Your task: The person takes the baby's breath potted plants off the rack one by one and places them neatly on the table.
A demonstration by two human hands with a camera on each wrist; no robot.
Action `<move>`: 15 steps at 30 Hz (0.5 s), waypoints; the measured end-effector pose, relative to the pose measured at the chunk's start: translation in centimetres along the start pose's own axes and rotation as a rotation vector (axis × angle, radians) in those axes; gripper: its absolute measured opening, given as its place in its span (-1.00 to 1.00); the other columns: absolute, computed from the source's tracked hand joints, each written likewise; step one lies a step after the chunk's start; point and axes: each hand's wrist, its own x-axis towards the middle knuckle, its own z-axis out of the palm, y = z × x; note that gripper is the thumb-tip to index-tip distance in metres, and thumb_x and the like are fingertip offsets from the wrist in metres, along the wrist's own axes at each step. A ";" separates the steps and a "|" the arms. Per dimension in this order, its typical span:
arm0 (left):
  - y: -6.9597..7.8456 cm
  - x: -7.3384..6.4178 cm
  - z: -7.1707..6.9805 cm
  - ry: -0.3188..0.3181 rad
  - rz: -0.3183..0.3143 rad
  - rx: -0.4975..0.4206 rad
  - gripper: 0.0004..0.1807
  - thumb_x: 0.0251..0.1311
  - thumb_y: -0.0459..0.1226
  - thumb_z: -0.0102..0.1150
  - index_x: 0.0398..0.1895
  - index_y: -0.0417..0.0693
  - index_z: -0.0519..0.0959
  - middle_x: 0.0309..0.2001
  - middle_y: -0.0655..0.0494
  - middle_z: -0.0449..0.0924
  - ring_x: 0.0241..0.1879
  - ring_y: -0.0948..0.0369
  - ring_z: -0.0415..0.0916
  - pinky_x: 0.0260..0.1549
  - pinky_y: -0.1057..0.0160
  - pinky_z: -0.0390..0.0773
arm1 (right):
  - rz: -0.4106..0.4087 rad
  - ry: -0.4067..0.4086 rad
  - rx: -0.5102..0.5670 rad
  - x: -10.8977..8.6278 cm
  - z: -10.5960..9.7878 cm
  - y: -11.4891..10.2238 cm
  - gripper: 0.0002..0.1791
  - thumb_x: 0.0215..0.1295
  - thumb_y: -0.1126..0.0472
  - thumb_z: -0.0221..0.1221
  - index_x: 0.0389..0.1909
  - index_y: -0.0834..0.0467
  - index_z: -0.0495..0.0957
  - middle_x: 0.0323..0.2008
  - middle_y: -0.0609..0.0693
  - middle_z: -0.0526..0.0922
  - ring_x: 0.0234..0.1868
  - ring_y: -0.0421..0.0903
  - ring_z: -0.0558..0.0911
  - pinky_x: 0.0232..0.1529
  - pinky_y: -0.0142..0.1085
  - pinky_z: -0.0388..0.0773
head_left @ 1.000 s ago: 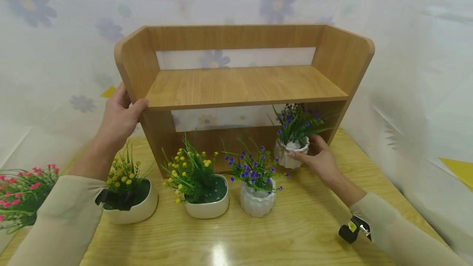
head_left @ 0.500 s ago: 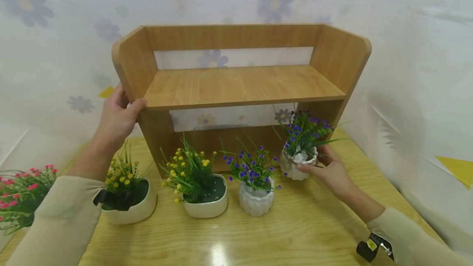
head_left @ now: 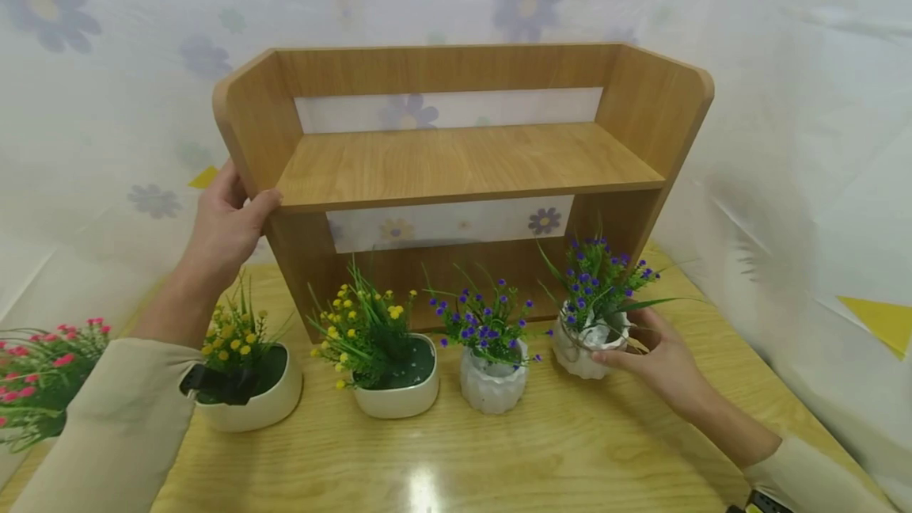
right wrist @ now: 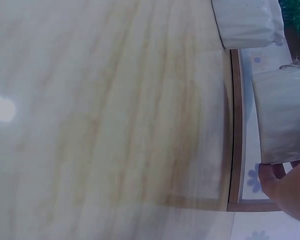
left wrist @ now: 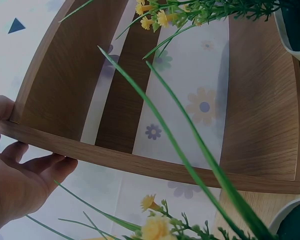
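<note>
A two-tier wooden shelf (head_left: pixel 456 161) stands on the table, its lower back partly hidden by plants. My left hand (head_left: pixel 231 220) grips the edge of its left side panel; in the left wrist view the fingers (left wrist: pixel 55 167) wrap behind that panel. In my right hand (head_left: pixel 666 366) is a white fluted flowerpot (head_left: pixel 587 353) with purple flowers and long green leaves, pinched between thumb and fingers at its right side. It sits in front of the shelf's lower right end. The right wrist view shows the pot's white wall (right wrist: pixel 282 120) with the thumb against it.
Left of the held pot, a similar white pot (head_left: pixel 493 386) with purple flowers stands on the table (head_left: pixel 342 465). Farther left are two cream pots, one central (head_left: pixel 399 402) and one beside my left forearm (head_left: pixel 267 410), with yellow flowers. Pink flowers (head_left: pixel 43 366) show at the far left.
My right hand has brought the purple-flowered pot from the shelf's lower right opening forward and rightward, towards me. The left hand keeps its grip on the side panel.
</note>
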 end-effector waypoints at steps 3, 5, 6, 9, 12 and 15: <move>0.0 0.0 0.0 0.001 0.006 0.002 -0.33 0.49 -0.23 -0.01 0.57 0.41 0.10 0.50 -0.03 0.17 0.36 -0.09 0.24 0.20 -0.33 0.34 | 0.021 -0.008 -0.016 -0.6 -0.3 0.1 -0.17 0.20 0.15 0.45 0.39 0.19 0.22 0.30 0.19 0.32 0.28 0.16 0.42 -0.04 -0.34 0.62; 0.0 0.0 0.0 0.001 0.009 0.005 -0.34 0.50 -0.22 -0.01 0.57 0.41 0.10 0.49 -0.04 0.18 0.36 -0.09 0.24 0.19 -0.33 0.35 | 0.029 -0.010 -0.019 -0.9 -0.5 0.2 -0.16 0.20 0.15 0.45 0.40 0.19 0.21 0.31 0.20 0.32 0.31 0.25 0.38 -0.04 -0.34 0.61; 0.0 0.0 0.0 0.000 0.010 0.005 -0.34 0.50 -0.22 0.00 0.57 0.41 0.10 0.49 -0.04 0.18 0.36 -0.09 0.24 0.19 -0.33 0.35 | 0.029 -0.008 -0.026 -1.0 -0.5 0.2 -0.15 0.19 0.15 0.45 0.40 0.19 0.20 0.31 0.21 0.31 0.31 0.27 0.36 -0.04 -0.35 0.61; 0.0 0.0 0.0 -0.002 0.012 0.002 -0.34 0.50 -0.22 0.00 0.57 0.42 0.11 0.49 -0.04 0.17 0.36 -0.09 0.23 0.19 -0.33 0.34 | 0.021 -0.009 -0.017 -1.5 -0.6 0.5 -0.15 0.19 0.19 0.45 0.40 0.23 0.19 0.32 0.24 0.30 0.33 0.33 0.34 -0.04 -0.33 0.62; 0.0 0.0 0.0 -0.003 0.014 -0.001 -0.34 0.50 -0.22 0.00 0.57 0.41 0.11 0.49 -0.04 0.18 0.36 -0.09 0.23 0.20 -0.33 0.33 | 0.031 -0.014 -0.015 -2.1 -0.7 0.8 -0.11 0.18 0.20 0.45 0.43 0.25 0.17 0.35 0.26 0.25 0.34 0.36 0.30 -0.04 -0.35 0.61; 0.0 0.0 0.0 -0.004 0.012 0.005 -0.34 0.50 -0.22 0.00 0.57 0.40 0.11 0.49 -0.04 0.18 0.36 -0.09 0.24 0.20 -0.33 0.34 | 0.050 -0.020 -0.021 -2.6 -0.7 1.2 -0.08 0.18 0.19 0.45 0.46 0.24 0.14 0.37 0.28 0.23 0.35 0.38 0.29 -0.04 -0.37 0.60</move>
